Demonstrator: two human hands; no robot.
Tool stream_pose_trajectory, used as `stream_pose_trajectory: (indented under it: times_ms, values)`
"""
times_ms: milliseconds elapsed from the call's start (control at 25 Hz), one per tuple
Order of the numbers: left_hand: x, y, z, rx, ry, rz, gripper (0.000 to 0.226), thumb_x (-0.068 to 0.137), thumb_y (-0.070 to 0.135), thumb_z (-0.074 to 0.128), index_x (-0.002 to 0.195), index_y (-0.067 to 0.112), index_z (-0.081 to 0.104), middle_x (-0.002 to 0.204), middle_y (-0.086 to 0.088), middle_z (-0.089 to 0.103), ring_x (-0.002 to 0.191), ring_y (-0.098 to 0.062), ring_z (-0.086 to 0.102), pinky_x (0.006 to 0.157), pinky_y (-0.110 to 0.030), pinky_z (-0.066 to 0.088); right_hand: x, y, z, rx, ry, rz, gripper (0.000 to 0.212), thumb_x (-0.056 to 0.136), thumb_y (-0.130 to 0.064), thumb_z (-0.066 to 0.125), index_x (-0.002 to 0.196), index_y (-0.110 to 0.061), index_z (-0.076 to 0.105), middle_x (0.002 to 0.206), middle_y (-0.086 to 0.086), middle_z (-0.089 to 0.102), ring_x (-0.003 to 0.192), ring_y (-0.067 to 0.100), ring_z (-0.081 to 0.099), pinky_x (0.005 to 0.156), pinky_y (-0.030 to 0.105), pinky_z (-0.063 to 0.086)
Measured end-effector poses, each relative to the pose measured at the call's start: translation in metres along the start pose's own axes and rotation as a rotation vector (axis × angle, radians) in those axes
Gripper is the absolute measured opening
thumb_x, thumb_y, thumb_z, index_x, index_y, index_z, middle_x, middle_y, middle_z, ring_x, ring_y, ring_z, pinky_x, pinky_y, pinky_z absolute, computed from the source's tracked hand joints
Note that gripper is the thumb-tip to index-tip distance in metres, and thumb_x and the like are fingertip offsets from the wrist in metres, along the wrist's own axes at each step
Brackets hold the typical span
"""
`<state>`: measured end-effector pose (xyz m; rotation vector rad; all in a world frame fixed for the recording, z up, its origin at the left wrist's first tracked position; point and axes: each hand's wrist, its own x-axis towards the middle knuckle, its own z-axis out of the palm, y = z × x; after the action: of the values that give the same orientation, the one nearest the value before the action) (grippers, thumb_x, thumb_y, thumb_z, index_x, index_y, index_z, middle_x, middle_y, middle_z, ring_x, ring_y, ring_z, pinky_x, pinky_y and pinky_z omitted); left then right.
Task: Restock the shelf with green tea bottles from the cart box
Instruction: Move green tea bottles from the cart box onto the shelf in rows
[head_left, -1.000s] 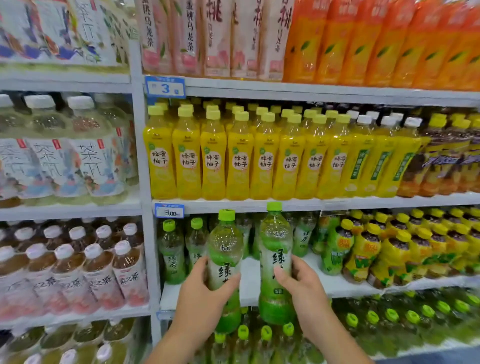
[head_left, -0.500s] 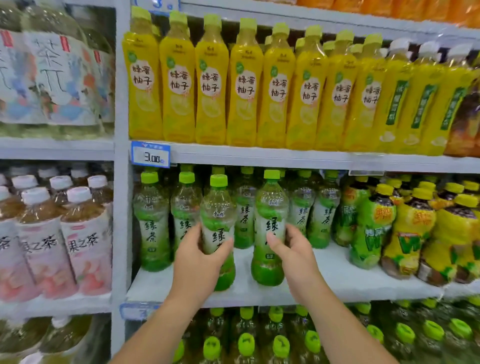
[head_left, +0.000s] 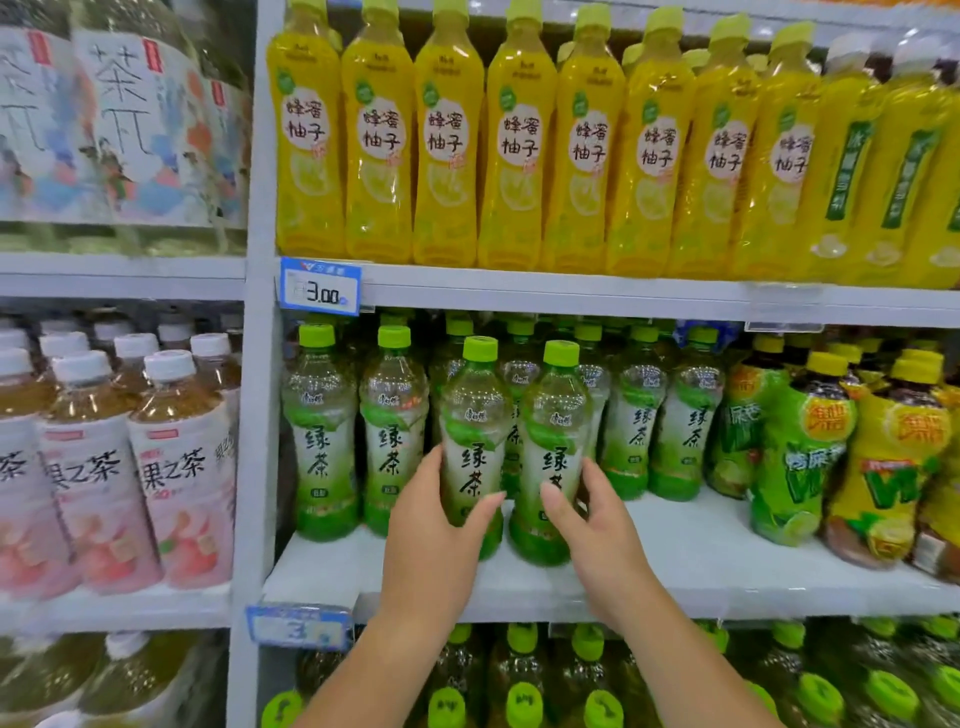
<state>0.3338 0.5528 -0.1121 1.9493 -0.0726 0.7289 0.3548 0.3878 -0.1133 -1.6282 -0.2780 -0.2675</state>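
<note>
Left hand (head_left: 441, 540) wraps one green tea bottle (head_left: 470, 447), right hand (head_left: 597, 525) wraps its twin (head_left: 553, 457), both at frame centre, bases at the shelf (head_left: 727, 566), upright. The risk, I'd say: push too far and they knock the green rows (head_left: 634, 415) behind, or a base left near the lip tips off. The white shelf looks smooth and slick. It's a shop aisle: pale tea bottles (head_left: 176, 467) lower left, yellow bottles (head_left: 447, 140) above, more green caps below.
</note>
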Motion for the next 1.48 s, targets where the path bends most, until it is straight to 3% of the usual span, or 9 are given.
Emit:
stream_pose_trajectory:
  times_ms: [120, 200, 280, 360, 520, 640, 800, 1160, 1480]
  values:
    - [-0.007, -0.003, 0.002, 0.177, 0.049, 0.082, 0.081, 0.087, 0.049, 0.068, 0.154, 0.017, 0.036, 0.127, 0.008, 0.048, 0.111, -0.002, 0.048, 0.093, -0.014, 0.043, 0.002, 0.007, 0.0, -0.061, -0.039, 0.008, 0.057, 0.091, -0.022, 0.07, 0.129, -0.055, 0.046, 0.136, -0.015, 0.055, 0.124, 0.003, 0.054, 0.103, 0.034, 0.049]
    - [-0.007, -0.001, 0.001, 0.275, 0.094, 0.122, 0.081, 0.088, 0.048, 0.066, 0.153, 0.01, 0.035, 0.126, 0.003, 0.049, 0.111, -0.009, 0.052, 0.088, -0.015, 0.044, 0.005, 0.009, 0.005, -0.138, -0.044, -0.016, 0.052, 0.09, -0.024, 0.07, 0.131, -0.049, 0.049, 0.133, -0.013, 0.057, 0.123, 0.005, 0.055, 0.103, 0.037, 0.05]
    - [-0.004, 0.001, 0.001, 0.361, 0.11, 0.124, 0.077, 0.091, 0.045, 0.065, 0.152, 0.007, 0.036, 0.136, -0.004, 0.055, 0.126, -0.019, 0.053, 0.096, -0.025, 0.046, 0.01, 0.008, 0.007, -0.168, -0.018, -0.023, 0.044, 0.091, -0.024, 0.069, 0.126, -0.041, 0.049, 0.124, -0.018, 0.06, 0.119, 0.002, 0.055, 0.096, 0.025, 0.051]
    - [-0.002, 0.005, 0.001, 0.427, 0.093, 0.118, 0.074, 0.094, 0.042, 0.062, 0.153, 0.006, 0.034, 0.142, -0.006, 0.054, 0.131, -0.019, 0.05, 0.1, -0.026, 0.045, 0.013, 0.005, 0.009, -0.176, -0.001, -0.009, 0.041, 0.092, -0.022, 0.068, 0.121, -0.042, 0.047, 0.113, -0.027, 0.057, 0.11, -0.007, 0.054, 0.082, 0.01, 0.045]
    - [-0.005, 0.006, -0.001, 0.501, 0.05, 0.136, 0.079, 0.096, 0.042, 0.059, 0.157, 0.01, 0.021, 0.14, -0.003, 0.043, 0.118, -0.012, 0.054, 0.087, -0.019, 0.047, 0.012, 0.006, 0.012, -0.218, 0.049, 0.01, 0.034, 0.093, -0.027, 0.068, 0.119, -0.043, 0.054, 0.11, -0.03, 0.06, 0.103, -0.014, 0.054, 0.091, 0.015, 0.048]
    - [-0.005, 0.003, -0.001, 0.503, 0.041, 0.122, 0.079, 0.096, 0.044, 0.059, 0.158, 0.011, 0.021, 0.138, -0.001, 0.042, 0.115, -0.011, 0.055, 0.084, -0.018, 0.045, 0.011, 0.004, 0.016, -0.263, 0.079, 0.001, 0.03, 0.094, -0.033, 0.066, 0.12, -0.037, 0.053, 0.102, -0.032, 0.054, 0.096, -0.008, 0.052, 0.08, 0.008, 0.041]
    - [-0.001, -0.003, 0.003, 0.528, 0.056, 0.112, 0.077, 0.095, 0.048, 0.058, 0.156, 0.012, 0.027, 0.136, 0.0, 0.044, 0.117, -0.012, 0.054, 0.085, -0.02, 0.047, 0.014, 0.009, 0.015, -0.32, 0.074, 0.033, 0.043, 0.095, -0.035, 0.063, 0.135, -0.02, 0.057, 0.124, -0.013, 0.061, 0.119, 0.008, 0.054, 0.093, 0.021, 0.039]
    - [-0.004, -0.025, 0.013, 0.6, 0.156, 0.144, 0.071, 0.088, 0.049, 0.067, 0.144, 0.007, 0.051, 0.115, 0.0, 0.059, 0.092, -0.014, 0.062, 0.057, -0.016, 0.044, 0.023, 0.018, 0.014, -0.31, 0.019, 0.083, 0.041, 0.098, -0.037, 0.056, 0.139, -0.032, 0.052, 0.127, -0.016, 0.063, 0.118, 0.008, 0.058, 0.104, 0.036, 0.048]
    - [-0.004, -0.022, 0.014, 0.532, 0.151, 0.116, 0.072, 0.094, 0.053, 0.057, 0.153, 0.016, 0.038, 0.135, 0.003, 0.051, 0.116, -0.014, 0.055, 0.075, -0.026, 0.055, 0.029, 0.029, 0.011, -0.31, 0.018, 0.122, 0.056, 0.092, -0.05, 0.057, 0.144, -0.029, 0.047, 0.14, -0.008, 0.058, 0.128, 0.015, 0.054, 0.108, 0.046, 0.046]
